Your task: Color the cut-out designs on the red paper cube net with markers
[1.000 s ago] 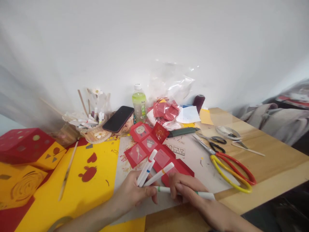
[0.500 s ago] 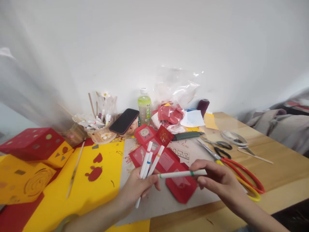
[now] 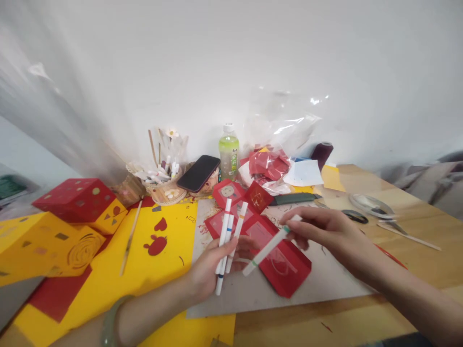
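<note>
Three white marker pens (image 3: 224, 236) with red, blue and orange bands stand roughly upright in my left hand (image 3: 208, 270), held between thumb and fingers. My right hand (image 3: 314, 226) pinches one end of a white marker with green bands (image 3: 268, 248), which slants down to the left, its lower end close to my left fingers. Below both hands lies an unfolded red paper box (image 3: 289, 270) with small pictures and clear patches on it, resting on a grey board (image 3: 224, 299). My right forearm covers most of the scissors.
Yellow paper (image 3: 144, 284) with red cut-outs spreads left, beside red and yellow decorated boxes (image 3: 75, 197). Along the wall are a pen basket (image 3: 159, 185), a phone (image 3: 198, 173), a drink bottle (image 3: 228, 152) and a bag of red scraps (image 3: 269, 164). A tape roll (image 3: 372, 205) lies right.
The green-banded marker has come away from my left fingers and swung from level to slanting, its outer end raised by my right hand. The view has shifted slightly left.
</note>
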Available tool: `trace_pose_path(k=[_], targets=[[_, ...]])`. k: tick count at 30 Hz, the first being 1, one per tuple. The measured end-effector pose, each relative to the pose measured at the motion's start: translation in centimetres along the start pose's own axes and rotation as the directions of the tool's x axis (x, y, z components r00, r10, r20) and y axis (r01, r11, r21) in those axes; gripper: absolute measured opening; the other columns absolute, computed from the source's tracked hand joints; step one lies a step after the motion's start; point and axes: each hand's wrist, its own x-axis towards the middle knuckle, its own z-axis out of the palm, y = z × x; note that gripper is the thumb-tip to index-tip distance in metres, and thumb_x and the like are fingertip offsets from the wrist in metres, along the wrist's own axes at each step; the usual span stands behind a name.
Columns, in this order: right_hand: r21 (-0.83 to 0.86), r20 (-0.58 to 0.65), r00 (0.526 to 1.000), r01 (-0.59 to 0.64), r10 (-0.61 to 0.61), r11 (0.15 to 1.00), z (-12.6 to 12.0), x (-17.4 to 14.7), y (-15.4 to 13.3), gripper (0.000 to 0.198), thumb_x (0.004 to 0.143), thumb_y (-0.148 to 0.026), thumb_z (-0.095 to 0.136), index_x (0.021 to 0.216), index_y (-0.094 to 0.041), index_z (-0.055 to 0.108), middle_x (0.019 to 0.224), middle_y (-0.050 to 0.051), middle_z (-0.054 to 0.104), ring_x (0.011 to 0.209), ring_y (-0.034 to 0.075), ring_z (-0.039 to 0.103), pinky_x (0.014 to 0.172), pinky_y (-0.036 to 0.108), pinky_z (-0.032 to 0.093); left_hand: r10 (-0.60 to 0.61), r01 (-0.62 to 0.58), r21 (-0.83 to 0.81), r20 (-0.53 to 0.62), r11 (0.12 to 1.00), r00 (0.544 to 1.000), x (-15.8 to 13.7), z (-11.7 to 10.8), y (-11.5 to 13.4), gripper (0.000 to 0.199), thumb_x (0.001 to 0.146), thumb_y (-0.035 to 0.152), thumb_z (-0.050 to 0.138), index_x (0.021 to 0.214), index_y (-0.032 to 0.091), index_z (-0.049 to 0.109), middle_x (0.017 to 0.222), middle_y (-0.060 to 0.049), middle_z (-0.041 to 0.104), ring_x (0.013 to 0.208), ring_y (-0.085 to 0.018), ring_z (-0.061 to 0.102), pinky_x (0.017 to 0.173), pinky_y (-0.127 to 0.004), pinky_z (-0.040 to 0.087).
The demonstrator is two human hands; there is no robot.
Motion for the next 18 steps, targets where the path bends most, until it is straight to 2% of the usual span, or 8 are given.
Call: trace_pose_path(k=[2,4,7,10,13,15,16,18], targets=[[-0.017,0.105,0.994,0.043,-0.041,0.999,1.3,1.3,-0.5,0.025,0.079,-0.039,0.056,0.075,-0.015,0.062,0.058,-0.002,0.055,0.052,0.009,0.049,0.049,0.021,0.037,-0.034,0.034,-0.021,-0.005,0.999,0.999,-0.1,0.0,0.0,0.036,0.071,0.038,0.068,0.093,0.01,0.065,0.087,-0.01,0.067,0.075,-0.017,0.064,0.07,-0.025,0.05],[-0.035,0.16,0.985,0.065,-0.059,0.997,2.4,2.8,-0.7,0.024,0.081,-0.037,0.053,0.074,-0.015,0.06,0.062,-0.001,0.056,0.054,0.009,0.051,0.051,0.021,0.038,-0.046,0.046,0.006,0.005,0.999,0.999,-0.2,-0.1,0.0,0.036,0.072,0.041,0.066,0.093,0.011,0.063,0.079,-0.008,0.067,0.064,-0.016,0.064,0.064,-0.027,0.051],[-0.136,0.177,0.978,0.136,-0.111,0.981,3.2,4.4,-0.8,0.026,0.082,-0.038,0.052,0.074,-0.015,0.059,0.061,-0.001,0.054,0.054,0.01,0.049,0.051,0.021,0.038,-0.002,0.001,0.065,0.022,0.998,1.0,-0.3,-0.1,0.0,0.031,0.075,0.042,0.063,0.085,0.013,0.059,0.066,-0.001,0.06,0.041,-0.007,0.051,0.047,-0.021,0.045],[-0.326,0.133,0.978,0.196,-0.161,0.925,2.2,4.8,-0.7,0.029,0.084,-0.041,0.047,0.078,-0.016,0.06,0.063,0.0,0.056,0.056,0.011,0.05,0.052,0.022,0.036,0.049,-0.05,0.067,0.018,0.996,0.999,-0.3,-0.2,-0.2,0.029,0.077,0.041,0.062,0.083,0.014,0.056,0.056,0.006,0.048,0.033,-0.001,0.032,0.037,-0.015,0.033],[-0.577,0.025,0.989,0.133,-0.146,0.806,0.2,4.4,0.5,0.032,0.086,-0.042,0.041,0.078,-0.018,0.061,0.068,0.003,0.061,0.061,0.014,0.053,0.054,0.025,0.035,0.092,-0.09,0.077,-0.022,0.993,0.995,-0.2,-0.3,-0.3,0.029,0.079,0.042,0.059,0.086,0.015,0.053,0.055,0.008,0.042,0.035,0.0,0.027,0.036,-0.013,0.025],[-0.716,-0.005,0.997,0.05,-0.078,0.696,-0.9,4.0,2.0,0.032,0.084,-0.042,0.044,0.073,-0.019,0.062,0.071,0.005,0.063,0.064,0.018,0.055,0.055,0.026,0.033,0.124,-0.119,0.1,-0.047,0.988,0.991,-0.2,-0.3,-0.3,0.029,0.08,0.042,0.058,0.087,0.015,0.052,0.056,0.008,0.042,0.036,-0.001,0.027,0.037,-0.014,0.024],[-0.742,0.011,0.999,0.029,-0.03,0.67,-1.1,3.9,2.8,0.032,0.084,-0.042,0.044,0.071,-0.019,0.063,0.069,0.005,0.064,0.063,0.019,0.055,0.054,0.027,0.032,0.137,-0.13,0.112,-0.057,0.985,0.989,-0.3,-0.3,-0.3,0.029,0.08,0.042,0.057,0.088,0.015,0.051,0.056,0.008,0.042,0.037,-0.001,0.027,0.038,-0.014,0.023],[-0.742,0.047,0.999,0.022,0.019,0.671,-1.1,3.7,4.3,0.034,0.081,-0.044,0.046,0.066,-0.019,0.063,0.067,0.006,0.065,0.061,0.019,0.055,0.052,0.027,0.031,0.153,-0.143,0.132,-0.067,0.981,0.986,-0.3,-0.1,-0.3,0.028,0.08,0.042,0.056,0.088,0.015,0.05,0.056,0.007,0.042,0.037,-0.001,0.027,0.038,-0.015,0.022]])
